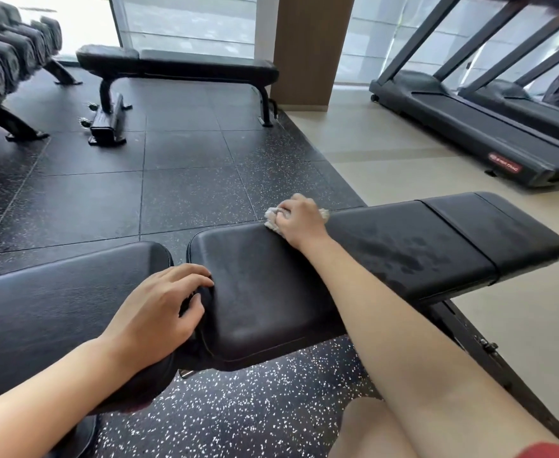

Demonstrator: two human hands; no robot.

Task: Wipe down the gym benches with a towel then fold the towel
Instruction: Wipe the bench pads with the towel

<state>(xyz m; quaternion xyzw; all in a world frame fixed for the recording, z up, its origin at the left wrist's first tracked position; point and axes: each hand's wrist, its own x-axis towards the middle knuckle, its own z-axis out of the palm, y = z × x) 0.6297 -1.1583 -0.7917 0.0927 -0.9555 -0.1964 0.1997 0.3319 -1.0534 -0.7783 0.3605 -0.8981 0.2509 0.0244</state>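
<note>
A black padded gym bench [403, 246] stretches across the view in front of me, with a gap between its seat pad and back pad. My right hand [299, 219] grips a small bunched white towel [273, 218] and presses it on the far edge of the back pad. Damp streaks show on the pad to the right of that hand. My left hand [159, 312] rests at the gap, its fingers curled over the near left edge of the back pad. A second black bench [179, 66] stands farther off by the window.
A rack of dumbbells [3, 64] lines the far left. Treadmills [476, 117] stand at the right on the light floor. A brown pillar [307, 47] rises behind the second bench. Speckled black rubber flooring [185, 193] lies between the benches. My knee shows at the bottom.
</note>
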